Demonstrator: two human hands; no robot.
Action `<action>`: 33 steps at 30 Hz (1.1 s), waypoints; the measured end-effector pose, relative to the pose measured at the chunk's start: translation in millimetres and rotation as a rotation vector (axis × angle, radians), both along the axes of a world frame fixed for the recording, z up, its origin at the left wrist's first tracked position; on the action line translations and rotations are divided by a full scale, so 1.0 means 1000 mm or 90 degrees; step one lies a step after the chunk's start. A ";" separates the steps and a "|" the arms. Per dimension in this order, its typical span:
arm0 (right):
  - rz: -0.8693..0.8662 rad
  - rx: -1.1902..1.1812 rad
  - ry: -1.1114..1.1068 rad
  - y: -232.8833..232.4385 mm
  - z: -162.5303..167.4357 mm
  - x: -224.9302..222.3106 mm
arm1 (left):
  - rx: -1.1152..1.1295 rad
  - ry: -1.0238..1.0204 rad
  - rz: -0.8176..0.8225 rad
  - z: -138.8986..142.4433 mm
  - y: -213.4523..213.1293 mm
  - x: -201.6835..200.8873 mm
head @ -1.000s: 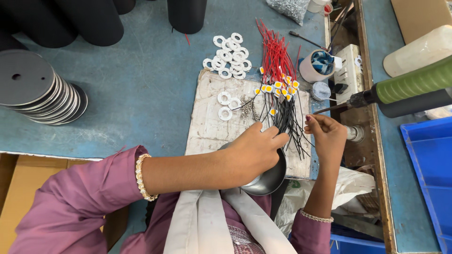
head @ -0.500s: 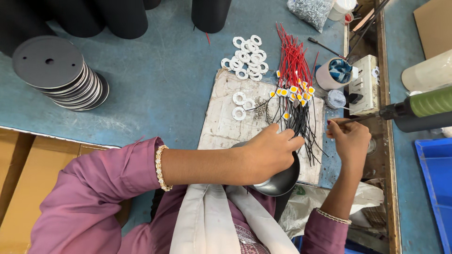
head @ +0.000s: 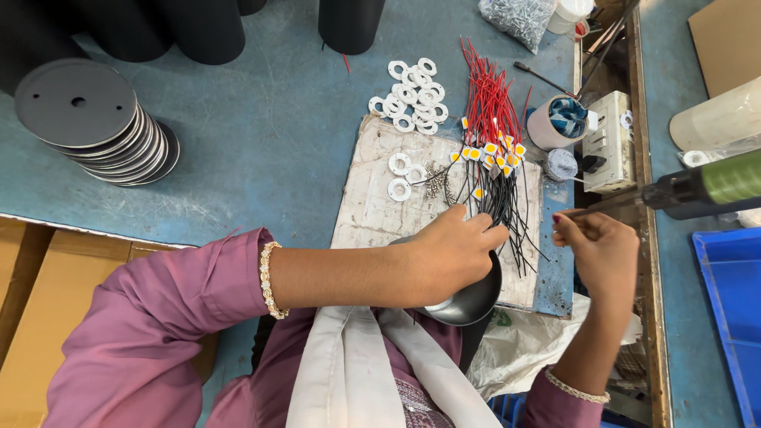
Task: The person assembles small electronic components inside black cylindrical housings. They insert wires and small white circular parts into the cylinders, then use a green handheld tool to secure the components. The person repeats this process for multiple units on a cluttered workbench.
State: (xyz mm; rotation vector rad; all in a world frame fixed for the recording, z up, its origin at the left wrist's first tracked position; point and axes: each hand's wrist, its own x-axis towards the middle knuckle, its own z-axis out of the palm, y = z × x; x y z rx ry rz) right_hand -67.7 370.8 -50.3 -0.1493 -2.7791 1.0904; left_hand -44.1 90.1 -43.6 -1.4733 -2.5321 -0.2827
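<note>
My left hand (head: 452,254) rests fingers-down on a black dome-shaped housing (head: 476,299) at the near edge of a worn white mat (head: 372,210), gripping its rim. My right hand (head: 598,250) is just right of it, fingers pinched at the tip of a thin metal bit (head: 606,206). The bit belongs to a green and black power screwdriver (head: 713,184) that reaches in from the right. A bundle of red and black wires with small yellow chips (head: 493,150) lies on the mat just beyond both hands. Anything small between the pinched fingers is hidden.
White rings (head: 412,95) lie in a pile, with two on the mat. A stack of black discs (head: 87,119) is at far left, black cylinders (head: 349,24) at the back. A cup (head: 555,123), a switch box (head: 606,143), a bag of screws (head: 515,16) and a blue bin (head: 729,317) are at right.
My right hand has drawn a little to the right, away from the wires, still at the bit tip. My left hand stays on the black housing. The view has shifted.
</note>
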 end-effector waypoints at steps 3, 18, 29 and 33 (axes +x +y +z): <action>-0.004 0.002 0.023 -0.009 -0.007 0.001 | 0.010 -0.003 0.000 0.002 -0.001 0.000; 0.016 -0.081 0.141 -0.032 -0.010 0.013 | 0.003 -0.028 0.004 0.004 0.002 -0.001; 0.282 0.207 -0.378 -0.019 0.024 0.117 | 0.029 -0.020 -0.002 0.001 0.004 -0.002; 0.641 -0.026 -0.388 -0.119 -0.104 0.126 | 0.022 -0.014 -0.006 0.000 0.004 -0.003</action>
